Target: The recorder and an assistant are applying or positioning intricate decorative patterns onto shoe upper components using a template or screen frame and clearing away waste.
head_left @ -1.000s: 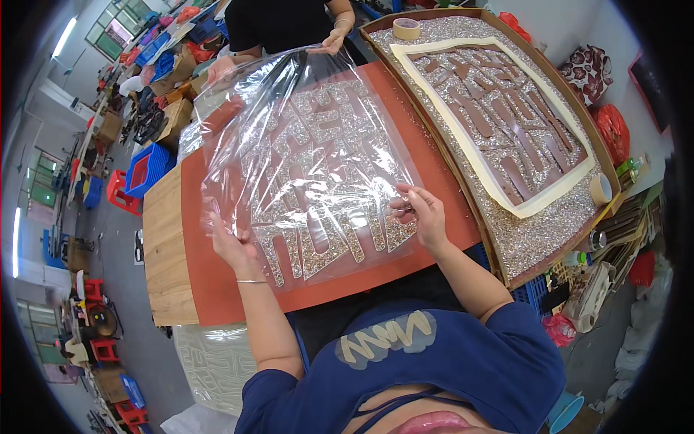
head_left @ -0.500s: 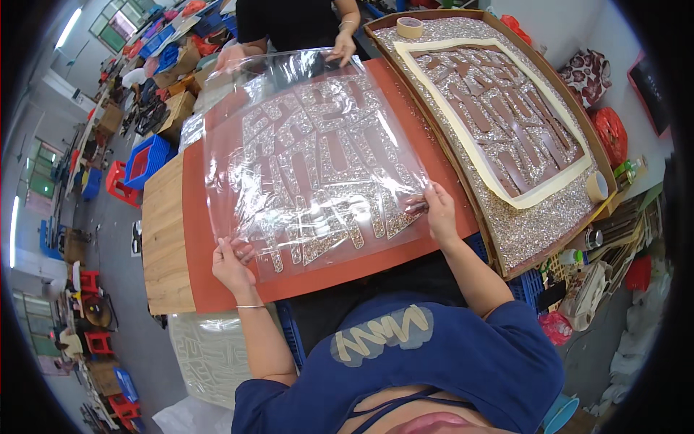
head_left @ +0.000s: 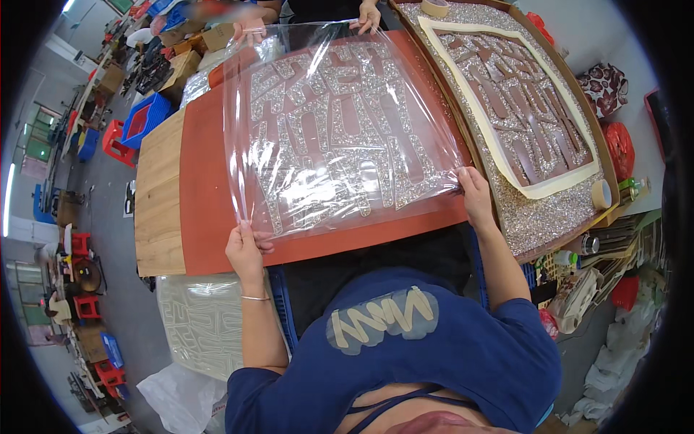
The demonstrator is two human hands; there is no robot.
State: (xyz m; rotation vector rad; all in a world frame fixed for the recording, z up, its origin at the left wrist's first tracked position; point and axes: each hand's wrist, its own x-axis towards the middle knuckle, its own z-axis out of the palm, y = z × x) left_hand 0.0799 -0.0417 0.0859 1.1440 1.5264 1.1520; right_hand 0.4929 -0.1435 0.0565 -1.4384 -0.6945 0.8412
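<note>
A clear plastic sheet (head_left: 289,170) is stretched over a red-brown board (head_left: 206,217), with glittery cut-out shapes (head_left: 350,119) showing on or through it. My left hand (head_left: 246,249) pinches the sheet's near left corner. At the near right corner, my right hand (head_left: 474,194) grips the same sheet between thumb and fingers. Across the board, another person's hands (head_left: 367,16) hold the far edge. Whether the shapes stick to the sheet or lie beneath it, I cannot tell.
To the right stands a shallow tray (head_left: 538,235) of glitter bits holding a cream-framed stencil (head_left: 441,65). Tape rolls (head_left: 601,194) sit in it. Wooden boarding (head_left: 159,195) extends left, and a pale patterned sheet (head_left: 202,325) lies below. Blue crates (head_left: 144,119) stand on the floor.
The sheet looks pulled tauter, with its near corners drawn farther apart. My right hand has moved right and slightly up in view. The co-worker's hands appear higher, and the whole view has shifted.
</note>
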